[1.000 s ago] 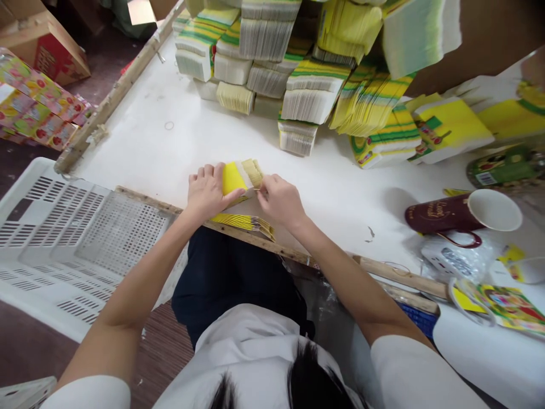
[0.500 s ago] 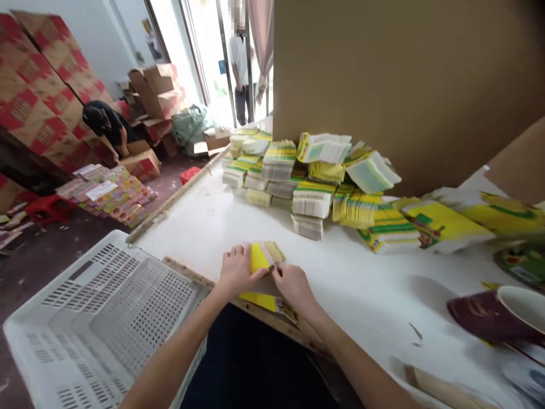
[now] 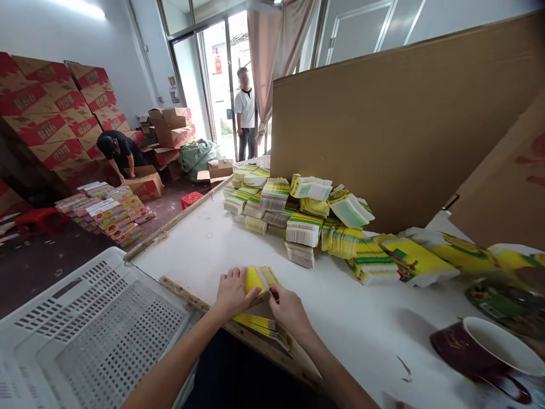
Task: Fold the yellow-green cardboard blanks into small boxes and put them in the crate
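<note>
A yellow and pale paper packet (image 3: 255, 278) lies at the near edge of the white table. My left hand (image 3: 232, 292) is closed over its left side, thumb across the front. At the packet's lower right corner, my right hand (image 3: 290, 309) pinches the edge between thumb and fingertips; the exact grip is partly hidden. Just below both hands, several thin yellow packets (image 3: 255, 322) lie fanned at the wooden edge. Farther back are piled bundles of yellow, green and white packets (image 3: 302, 230).
White plastic crate (image 3: 114, 318) at lower left. A dark mug (image 3: 481, 346) stands at right. A cardboard sheet (image 3: 383, 130) rises behind the bundles. One person (image 3: 121, 150) bends over a box among stacked cartons (image 3: 55, 108); another person (image 3: 245, 116) stands at the doorway.
The view has tilted upward, so more of the room shows and the table things sit lower. Both hands stay on the packet; the yellow packets below them look more fanned.
</note>
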A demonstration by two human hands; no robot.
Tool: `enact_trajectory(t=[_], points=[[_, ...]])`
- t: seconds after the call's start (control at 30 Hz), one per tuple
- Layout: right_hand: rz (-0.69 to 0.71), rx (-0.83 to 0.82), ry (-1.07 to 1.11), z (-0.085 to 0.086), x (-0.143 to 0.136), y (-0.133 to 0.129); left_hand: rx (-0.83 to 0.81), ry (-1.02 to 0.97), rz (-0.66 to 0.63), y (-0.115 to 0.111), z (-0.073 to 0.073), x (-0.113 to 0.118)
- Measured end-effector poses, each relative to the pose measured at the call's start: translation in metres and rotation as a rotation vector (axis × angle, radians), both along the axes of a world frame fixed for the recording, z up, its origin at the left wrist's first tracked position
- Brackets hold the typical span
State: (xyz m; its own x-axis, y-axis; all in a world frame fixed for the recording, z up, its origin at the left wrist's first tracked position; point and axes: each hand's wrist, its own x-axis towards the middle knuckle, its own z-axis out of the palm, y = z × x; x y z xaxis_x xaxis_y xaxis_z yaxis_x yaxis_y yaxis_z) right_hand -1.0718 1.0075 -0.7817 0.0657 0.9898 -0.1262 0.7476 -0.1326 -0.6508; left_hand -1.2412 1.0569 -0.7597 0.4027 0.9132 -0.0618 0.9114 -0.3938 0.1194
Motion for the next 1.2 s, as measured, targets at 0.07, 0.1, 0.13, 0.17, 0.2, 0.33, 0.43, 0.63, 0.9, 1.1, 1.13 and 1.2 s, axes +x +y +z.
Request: enact_trajectory(t=[0.07,0.1,0.13,0.17,0.2,0.33,0.43,0.63,0.9,1.1,1.13,1.2], points=[[0.015,0.023,-0.01,-0.001,0.003,0.001,0.008,0.006,0.023,0.001,-0.001,0.001],[0.032,0.027,-0.011,-0.002,0.005,0.002,0.009,0.013,0.036,0.001,-0.001,0.002],[0.054,0.026,-0.009,-0.002,0.007,0.002,0.006,0.023,0.047,0.001,0.0,0.003],[0.081,0.019,-0.003,-0.002,0.009,0.002,-0.001,0.034,0.054,0.002,0.001,0.004],[0.113,0.006,0.007,-0.001,0.012,0.001,-0.011,0.045,0.057,0.001,0.003,0.004],[0.29,-0.11,0.13,0.001,0.028,-0.015,-0.077,0.074,0.065,0.001,0.007,0.006],[0.408,-0.213,0.291,0.0,0.043,-0.025,-0.07,0.091,0.061,0.005,0.001,0.008],[0.248,-0.057,0.386,-0.004,0.062,-0.015,-0.003,0.101,0.024,0.008,-0.005,0.01],[0.17,0.344,-0.13,-0.028,0.049,-0.001,-0.007,0.125,0.021,0.008,-0.004,0.011],[0.139,0.443,-0.296,-0.035,0.039,-0.004,-0.008,0.115,0.018,0.009,-0.004,0.011],[0.135,0.446,-0.303,-0.036,0.037,-0.005,-0.009,0.112,0.017,0.009,-0.004,0.01],[0.13,0.453,-0.312,-0.037,0.035,-0.008,-0.011,0.107,0.019,0.009,-0.004,0.01]])
